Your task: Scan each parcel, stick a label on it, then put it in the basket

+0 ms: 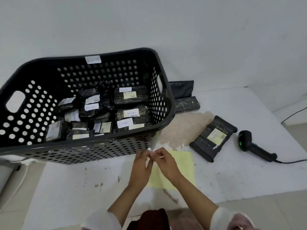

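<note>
A dark perforated basket [116,143] stands at the left and holds several black wrapped parcels with white labels. One black parcel [213,138] with a pale label lies on the white table to the right of the basket. Beside that parcel lies a black handheld scanner [254,146] with a green light. My left hand [142,165] and my right hand [164,161] meet above a yellow backing sheet [182,168]. Together their fingertips pinch a small white label [150,151]. Both hands are a short way left of the loose parcel.
Two more black parcels [186,97] lie behind the basket's right end against the wall. The scanner's cable [292,161] runs off to the right. The table top [232,180] is white and scuffed, with a worn patch near the basket. Its near edge lies close to my body.
</note>
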